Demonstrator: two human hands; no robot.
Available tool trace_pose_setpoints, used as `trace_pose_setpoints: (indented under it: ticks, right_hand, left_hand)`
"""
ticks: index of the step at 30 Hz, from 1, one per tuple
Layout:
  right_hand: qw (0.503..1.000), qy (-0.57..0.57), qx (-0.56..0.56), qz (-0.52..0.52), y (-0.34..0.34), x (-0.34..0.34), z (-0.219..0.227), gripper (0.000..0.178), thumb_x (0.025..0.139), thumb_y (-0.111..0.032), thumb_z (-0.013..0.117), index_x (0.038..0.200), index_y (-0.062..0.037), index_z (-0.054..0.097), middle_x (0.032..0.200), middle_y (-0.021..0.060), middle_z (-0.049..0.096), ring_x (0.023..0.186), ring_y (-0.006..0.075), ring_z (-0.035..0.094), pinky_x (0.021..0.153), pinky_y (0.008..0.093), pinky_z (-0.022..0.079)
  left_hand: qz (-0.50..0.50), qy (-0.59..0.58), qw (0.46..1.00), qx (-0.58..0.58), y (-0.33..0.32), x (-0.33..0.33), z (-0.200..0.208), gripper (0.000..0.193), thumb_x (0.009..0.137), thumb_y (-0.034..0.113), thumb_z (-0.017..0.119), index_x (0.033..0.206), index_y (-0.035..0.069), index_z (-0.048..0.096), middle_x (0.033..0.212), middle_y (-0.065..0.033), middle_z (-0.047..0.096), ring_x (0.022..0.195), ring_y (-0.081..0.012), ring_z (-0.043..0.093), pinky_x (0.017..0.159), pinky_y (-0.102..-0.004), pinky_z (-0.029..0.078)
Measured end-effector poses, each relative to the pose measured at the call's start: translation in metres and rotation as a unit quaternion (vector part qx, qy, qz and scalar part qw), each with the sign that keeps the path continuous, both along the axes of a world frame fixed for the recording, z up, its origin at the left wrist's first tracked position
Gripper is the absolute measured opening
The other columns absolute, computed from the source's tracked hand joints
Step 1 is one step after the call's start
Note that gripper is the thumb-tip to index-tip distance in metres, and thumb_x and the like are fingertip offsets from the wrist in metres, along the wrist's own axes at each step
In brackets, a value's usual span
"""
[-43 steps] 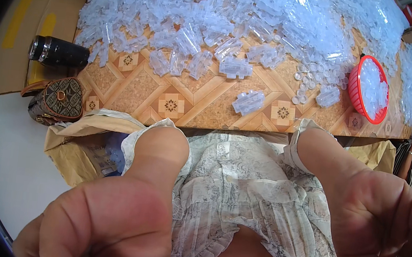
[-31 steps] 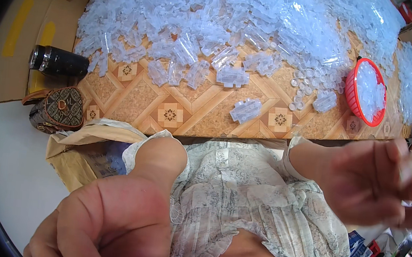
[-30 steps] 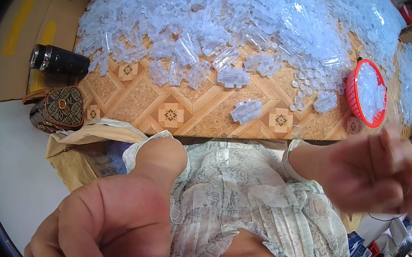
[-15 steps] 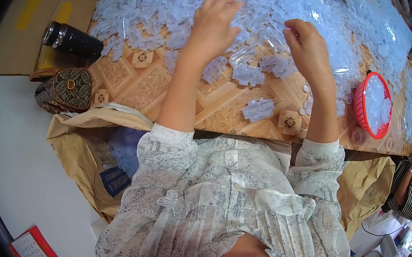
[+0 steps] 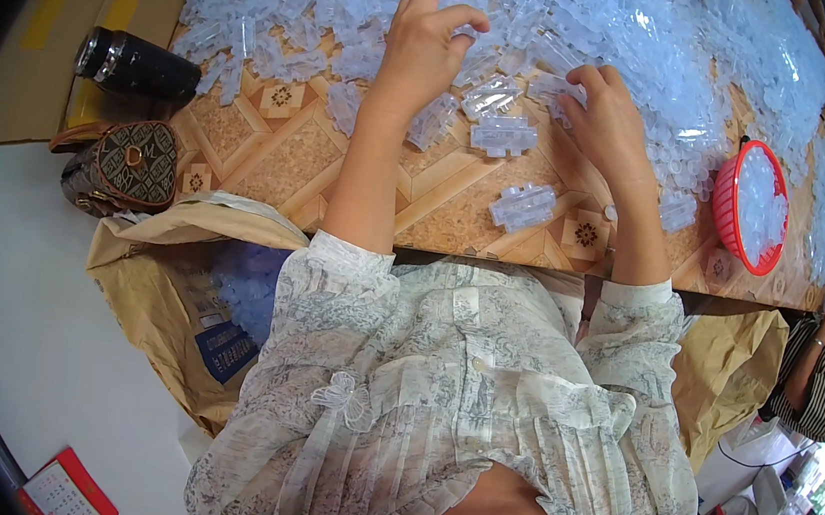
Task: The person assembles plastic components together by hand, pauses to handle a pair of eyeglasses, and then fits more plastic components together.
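Over the front of a large heap of clear plastic pieces (image 5: 288,3), my left hand (image 5: 424,48) is raised with curled fingers apart; nothing shows between them. To its right, my right hand (image 5: 603,122) has thumb and fingertips at the two sides of a clear plastic piece (image 5: 554,88), which it appears to grip. Between and below the hands lie a shiny clear piece (image 5: 491,97), a notched clear piece (image 5: 503,136) and another clear piece (image 5: 434,121). A separate clear piece (image 5: 522,207) rests closer to me. One small round disc (image 5: 610,213) shows beside my right forearm.
A red basket (image 5: 725,205) of clear pieces stands at the right. On the left are a black flask (image 5: 141,66) and a patterned bag (image 5: 130,168). Brown paper sacks (image 5: 149,320) hang below the table edge. A person in striped clothing (image 5: 816,385) is at far right.
My right hand has come down and left onto a clear piece, which has shifted away from me. My left hand's fingers have spread. Small discs are now mostly hidden by my right forearm.
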State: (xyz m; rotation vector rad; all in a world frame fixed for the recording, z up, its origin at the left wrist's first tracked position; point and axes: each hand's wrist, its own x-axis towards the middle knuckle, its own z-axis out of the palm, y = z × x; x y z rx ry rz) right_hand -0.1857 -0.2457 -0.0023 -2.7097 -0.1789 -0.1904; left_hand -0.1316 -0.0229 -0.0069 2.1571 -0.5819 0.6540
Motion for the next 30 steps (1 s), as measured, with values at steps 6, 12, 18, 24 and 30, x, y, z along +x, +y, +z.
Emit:
trace_pose_setpoints:
  ticks: [6,12,18,24,30]
  right_hand:
    - [0.99,0.021,0.127,0.051,0.012,-0.009,0.019,0.025,0.084,-0.02,0.06,0.102,-0.0038,0.062,0.098,0.0147,0.058,0.084,0.0328,0.059,0.073,0.0398,0.049]
    - [0.979,0.076,0.087,0.169,0.024,-0.036,0.018,0.04,0.079,-0.013,0.066,0.117,-0.0056,0.055,0.104,0.0161,0.054,0.09,0.0324,0.058,0.078,0.0392,0.048]
    - [0.98,0.052,0.041,0.187,0.022,-0.037,0.017,0.038,0.079,-0.012,0.066,0.116,-0.0061,0.056,0.106,0.0143,0.054,0.093,0.0321,0.057,0.079,0.0376,0.047]
    - [0.987,0.024,0.05,0.151,0.027,-0.01,0.023,0.027,0.081,-0.01,0.06,0.108,-0.0048,0.061,0.101,0.0166,0.056,0.092,0.0337,0.058,0.08,0.0403,0.048]
    - [0.983,0.042,0.016,0.179,0.032,0.02,-0.004,0.032,0.077,-0.012,0.064,0.109,-0.0086,0.062,0.099,0.0169,0.056,0.093,0.0341,0.057,0.079,0.0403,0.048]
  left_hand:
    - [-0.119,0.213,0.945,-0.216,0.012,-0.01,0.014,0.016,0.078,0.002,0.065,0.091,0.009,0.069,0.101,-0.0053,0.058,0.1,-0.0219,0.058,0.085,-0.0345,0.048]
    - [-0.288,0.351,0.643,-0.617,0.02,-0.006,0.004,0.024,0.087,0.007,0.06,0.11,0.0,0.055,0.113,-0.0179,0.055,0.112,-0.0362,0.051,0.091,-0.0402,0.05]
    - [-0.287,0.36,0.516,-0.722,0.019,-0.008,-0.006,0.027,0.087,0.023,0.065,0.103,0.002,0.058,0.099,-0.0183,0.062,0.097,-0.0315,0.06,0.088,-0.0379,0.05]
    - [-0.285,0.358,0.508,-0.73,0.031,-0.002,-0.011,0.033,0.084,0.022,0.069,0.102,-0.002,0.056,0.102,-0.0216,0.061,0.103,-0.0348,0.058,0.093,-0.0375,0.049]
    - [-0.356,0.361,0.393,-0.767,0.032,0.002,-0.01,0.029,0.084,0.019,0.067,0.096,-0.006,0.058,0.106,-0.0206,0.061,0.111,-0.0399,0.054,0.092,-0.0366,0.053]
